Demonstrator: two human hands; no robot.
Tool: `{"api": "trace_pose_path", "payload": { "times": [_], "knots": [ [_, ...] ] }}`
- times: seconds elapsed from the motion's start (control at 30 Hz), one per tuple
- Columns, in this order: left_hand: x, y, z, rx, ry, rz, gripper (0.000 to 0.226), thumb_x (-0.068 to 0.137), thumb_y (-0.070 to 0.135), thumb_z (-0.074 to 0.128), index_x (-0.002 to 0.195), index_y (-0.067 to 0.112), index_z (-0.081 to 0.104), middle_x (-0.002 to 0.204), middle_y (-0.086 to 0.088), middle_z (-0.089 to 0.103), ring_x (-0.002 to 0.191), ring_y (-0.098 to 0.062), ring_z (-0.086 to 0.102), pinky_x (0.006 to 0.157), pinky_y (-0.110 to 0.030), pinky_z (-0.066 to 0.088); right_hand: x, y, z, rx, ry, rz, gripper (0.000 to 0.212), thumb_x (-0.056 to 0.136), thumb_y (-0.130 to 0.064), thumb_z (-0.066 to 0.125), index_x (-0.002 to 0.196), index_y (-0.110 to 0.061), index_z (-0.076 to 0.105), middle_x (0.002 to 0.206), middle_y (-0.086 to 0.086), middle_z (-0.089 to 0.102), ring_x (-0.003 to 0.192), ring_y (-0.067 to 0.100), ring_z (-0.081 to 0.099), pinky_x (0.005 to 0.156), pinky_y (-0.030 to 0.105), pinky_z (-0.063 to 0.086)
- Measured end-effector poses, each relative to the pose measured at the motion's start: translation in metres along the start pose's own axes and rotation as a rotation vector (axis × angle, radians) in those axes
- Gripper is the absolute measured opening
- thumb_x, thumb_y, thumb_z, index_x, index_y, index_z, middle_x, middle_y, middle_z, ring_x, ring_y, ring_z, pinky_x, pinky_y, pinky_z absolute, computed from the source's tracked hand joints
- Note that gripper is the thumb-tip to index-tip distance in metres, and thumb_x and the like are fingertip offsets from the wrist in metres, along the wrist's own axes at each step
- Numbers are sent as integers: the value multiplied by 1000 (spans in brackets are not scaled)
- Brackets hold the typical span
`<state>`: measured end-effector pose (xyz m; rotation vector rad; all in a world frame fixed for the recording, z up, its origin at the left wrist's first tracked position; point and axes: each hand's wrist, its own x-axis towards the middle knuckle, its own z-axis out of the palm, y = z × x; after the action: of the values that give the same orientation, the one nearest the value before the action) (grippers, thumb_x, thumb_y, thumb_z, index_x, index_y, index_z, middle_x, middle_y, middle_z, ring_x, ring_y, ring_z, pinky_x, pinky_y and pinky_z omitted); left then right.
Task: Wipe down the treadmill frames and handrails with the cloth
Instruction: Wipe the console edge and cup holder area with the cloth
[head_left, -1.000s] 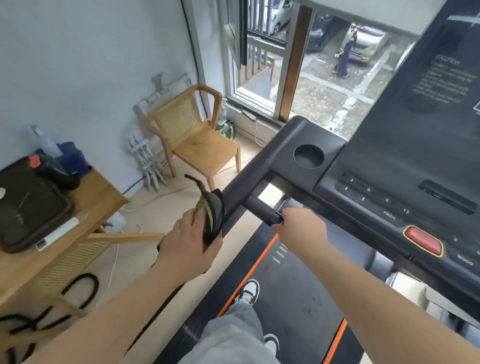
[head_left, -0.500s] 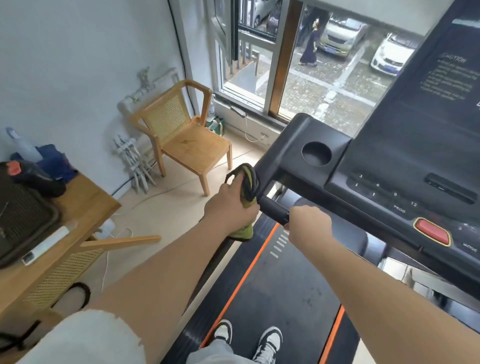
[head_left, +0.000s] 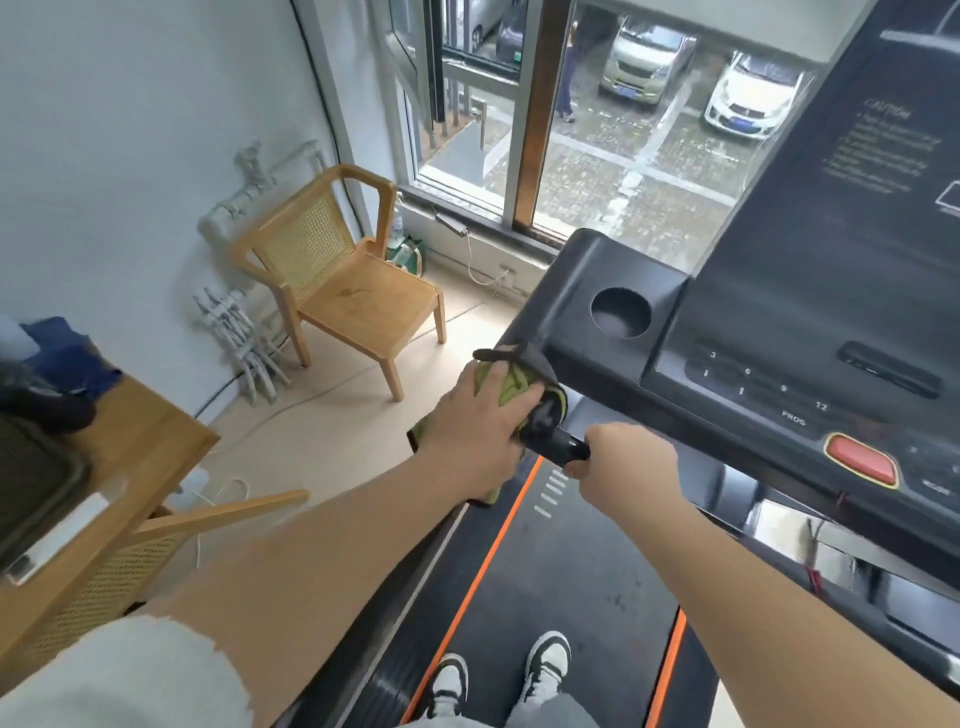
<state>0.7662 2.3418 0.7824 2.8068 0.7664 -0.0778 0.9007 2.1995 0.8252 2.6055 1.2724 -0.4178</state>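
I stand on a black treadmill with an orange-striped belt (head_left: 571, 582). My left hand (head_left: 475, 434) grips a green and black cloth (head_left: 511, 387) wrapped round the top of the left handrail, right where it meets the console (head_left: 623, 280). The rail itself is mostly hidden under the cloth and hand. My right hand (head_left: 626, 462) grips the short black handle bar (head_left: 558, 444) that sticks out just below the console, its fingers curled round the bar's end.
A wooden chair (head_left: 353, 291) stands left of the treadmill by the window (head_left: 519, 130). A wooden table (head_left: 104, 467) with a dark bag sits at the near left. Cables run across the floor (head_left: 322, 415). The red stop button (head_left: 860, 460) is on the console.
My left hand has slid the cloth up the left handrail from its lower part to the console corner. My right hand has stayed on the handle bar. My view has tilted downward.
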Motion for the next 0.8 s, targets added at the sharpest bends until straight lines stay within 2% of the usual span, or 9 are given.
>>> {"api": "trace_pose_path", "payload": {
  "times": [0.1, 0.2, 0.33, 0.4, 0.47, 0.53, 0.6, 0.7, 0.8],
  "knots": [
    [53, 11, -9, 35, -54, 36, 59, 89, 45, 50, 147, 46, 40, 167, 0, 13, 153, -42, 1, 118, -58, 31, 5, 2, 4, 13, 17, -14, 28, 94, -48, 64, 89, -24, 50, 86, -5, 54, 80, 23, 51, 63, 29, 37],
    [71, 11, -13, 84, -96, 92, 57, 85, 45, 45, 141, 44, 52, 169, 2, 17, 155, -44, 1, 119, -58, 30, 11, 5, -4, 24, -27, -33, 27, 92, -45, 65, 89, -23, 51, 78, -5, 48, 78, 24, 51, 64, 28, 39],
    [27, 15, -3, -9, -27, -42, 61, 80, 44, 56, 141, 46, 53, 171, 3, 14, 153, -40, 18, 114, -54, 40, 11, 3, -12, 27, -84, -81, 20, 94, -41, 65, 99, -23, 59, 86, -3, 51, 82, 24, 53, 67, 28, 40],
    [-19, 16, 9, 22, 67, -122, 68, 80, 40, 65, 147, 40, 50, 170, -6, 22, 146, -44, 32, 106, -54, 48, 10, 5, -12, 26, -83, -106, 20, 94, -41, 65, 103, -24, 60, 86, -4, 51, 87, 24, 59, 67, 28, 40],
    [-62, 15, 21, 54, 147, -153, 76, 75, 39, 71, 148, 35, 50, 163, -16, 36, 133, -47, 48, 92, -55, 56, 13, 9, -12, 38, -93, -124, 22, 92, -41, 66, 94, -23, 54, 81, -5, 49, 83, 24, 57, 63, 28, 39],
    [-79, 11, 30, 73, 160, -185, 79, 72, 41, 74, 147, 36, 51, 158, -18, 41, 122, -47, 56, 82, -53, 59, 17, 10, -15, 71, -130, -118, 29, 91, -41, 68, 81, -22, 47, 76, -6, 46, 80, 24, 53, 59, 28, 36],
    [-62, 11, 23, 51, 152, -230, 78, 75, 44, 70, 149, 44, 45, 161, -14, 37, 114, -41, 58, 78, -48, 58, 19, 10, -18, 73, -143, -128, 33, 90, -39, 68, 77, -22, 44, 75, -5, 45, 81, 24, 51, 59, 28, 36],
    [-8, 18, 1, -65, 32, -345, 71, 91, 49, 53, 152, 58, 18, 167, 0, 18, 121, -33, 48, 91, -44, 51, 16, 9, -21, 54, -140, -154, 30, 91, -38, 67, 81, -22, 44, 81, -4, 50, 81, 24, 52, 63, 29, 39],
    [46, 23, -25, -188, -30, -404, 68, 97, 50, 44, 155, 55, 9, 157, -2, 30, 123, -34, 48, 94, -47, 47, 15, 10, -21, 50, -143, -155, 33, 94, -38, 64, 76, -23, 41, 77, -5, 45, 80, 23, 51, 62, 28, 37]
  ]
}}
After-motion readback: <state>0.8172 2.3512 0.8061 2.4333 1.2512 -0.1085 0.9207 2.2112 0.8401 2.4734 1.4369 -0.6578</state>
